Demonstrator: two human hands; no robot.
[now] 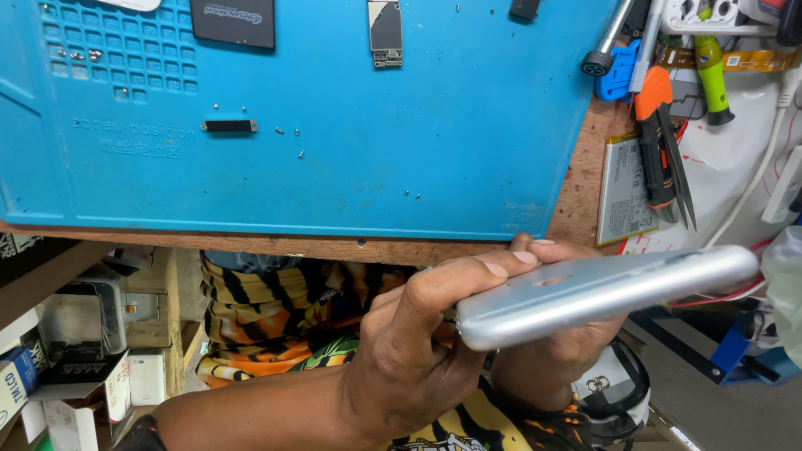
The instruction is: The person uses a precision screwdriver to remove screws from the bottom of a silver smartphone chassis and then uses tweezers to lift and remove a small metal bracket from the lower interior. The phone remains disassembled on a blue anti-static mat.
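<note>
Below the table's front edge, both hands grip a silver phone (606, 292): left hand (418, 351) fingers curled over its end, right hand (543, 363) cupping beneath. Tiny screws (83, 55) sit in the blue mat's (468, 134) corner tray cells.

Repair workshop: blue work mat (468, 150), scattered screws (288, 142), tweezers (664, 159).

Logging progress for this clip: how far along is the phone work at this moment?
Done, by the look of it: small screws, a black bracket and a small circuit board already lie out on the blue mat. In hand: the silver phone is held back side up below the bench edge, left hand at its near end, right hand underneath. Left: those parts are not yet back in; its front is hidden.
</note>
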